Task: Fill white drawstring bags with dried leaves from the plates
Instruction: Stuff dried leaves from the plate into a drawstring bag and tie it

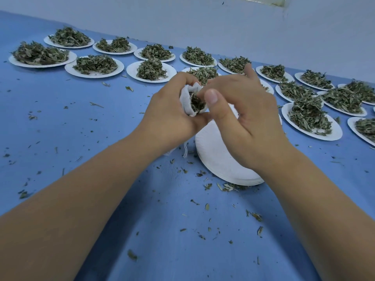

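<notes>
Mid-frame, the left hand (172, 112) wraps its fingers round the bag (187, 98), mouth open, so the right hand (245, 120), fingers loosely bent, pokes leaves (197, 104) in.

The small white woven-cloth drawstring bag (187, 98) looked soft and matt. Round white paper plates (223, 159) were matt; crinkled dried green leaves (95, 63) rough; blue tabletop (81, 122) covering smooth, matt.
</notes>
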### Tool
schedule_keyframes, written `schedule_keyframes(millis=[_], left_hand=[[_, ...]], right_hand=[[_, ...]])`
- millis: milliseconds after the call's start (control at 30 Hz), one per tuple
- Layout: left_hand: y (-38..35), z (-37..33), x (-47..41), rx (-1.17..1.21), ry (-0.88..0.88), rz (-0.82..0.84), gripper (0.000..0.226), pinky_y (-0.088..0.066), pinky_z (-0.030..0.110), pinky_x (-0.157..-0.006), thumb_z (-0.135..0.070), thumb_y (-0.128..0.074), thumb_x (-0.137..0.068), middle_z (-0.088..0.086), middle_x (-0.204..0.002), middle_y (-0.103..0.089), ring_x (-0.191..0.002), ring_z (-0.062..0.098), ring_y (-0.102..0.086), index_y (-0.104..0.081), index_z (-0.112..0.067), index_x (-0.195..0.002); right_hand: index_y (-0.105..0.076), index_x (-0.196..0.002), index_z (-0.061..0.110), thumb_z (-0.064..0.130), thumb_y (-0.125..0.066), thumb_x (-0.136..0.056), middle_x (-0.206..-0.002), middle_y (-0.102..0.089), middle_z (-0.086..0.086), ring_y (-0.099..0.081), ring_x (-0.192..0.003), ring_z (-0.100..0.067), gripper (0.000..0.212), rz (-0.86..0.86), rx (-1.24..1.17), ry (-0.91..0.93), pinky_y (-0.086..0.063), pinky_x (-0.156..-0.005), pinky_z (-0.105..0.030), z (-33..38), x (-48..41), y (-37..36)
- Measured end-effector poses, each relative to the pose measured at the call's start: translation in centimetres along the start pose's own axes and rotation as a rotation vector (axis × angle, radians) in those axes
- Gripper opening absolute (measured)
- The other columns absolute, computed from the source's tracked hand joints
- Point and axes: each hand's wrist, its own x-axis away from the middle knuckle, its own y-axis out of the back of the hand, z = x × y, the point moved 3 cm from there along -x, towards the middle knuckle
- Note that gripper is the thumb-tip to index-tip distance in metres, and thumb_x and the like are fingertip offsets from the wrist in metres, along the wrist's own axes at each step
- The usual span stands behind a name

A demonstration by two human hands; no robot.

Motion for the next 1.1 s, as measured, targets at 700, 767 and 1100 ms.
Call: schedule_keyframes(millis=[700, 767, 1100], left_hand=[[-0.3, -1.1, 0.0, -0.188, -0.007, 0.034, 0.018, -0.038, 0.038, -0.061, -0.033, -0.048, -0.070, 0.010, -0.070, -0.049, -0.066, 0.016, -0.040, -0.048, -0.014, -0.072], [-0.4, -1.3, 0.0, -0.252, -0.038, 0.050, 0.015, -0.034, 0.032, -0.059, -0.029, -0.049, -0.074, 0.001, -0.067, -0.042, -0.065, 0.015, -0.037, -0.042, -0.017, -0.068], [-0.4, -0.5, 0.2, -0.067, -0.022, -0.004, 0.016, -0.039, 0.015, -0.054, -0.034, -0.072, -0.079, -0.010, -0.070, -0.060, -0.066, 0.009, -0.055, -0.055, -0.033, -0.079]], right_hand=[[-0.078, -0.095, 0.021, 0.032, -0.039, -0.107, -0.101, -0.075, 0.011, -0.057, -0.121, -0.023, 0.043, 0.013, 0.087, 0.135, -0.039, -0.107, -0.046, 0.1, -0.2, -0.2], [-0.079, -0.097, 0.024, 0.035, -0.039, -0.106, -0.107, -0.074, 0.012, -0.054, -0.124, -0.024, 0.043, 0.030, 0.104, 0.119, -0.040, -0.103, -0.050, 0.0, -0.3, -0.4], [-0.076, -0.093, 0.009, 0.023, -0.049, -0.104, -0.095, -0.073, -0.003, -0.061, -0.105, -0.028, 0.032, -0.086, -0.025, 0.176, -0.045, -0.093, -0.044, 0.1, -0.3, 0.2]])
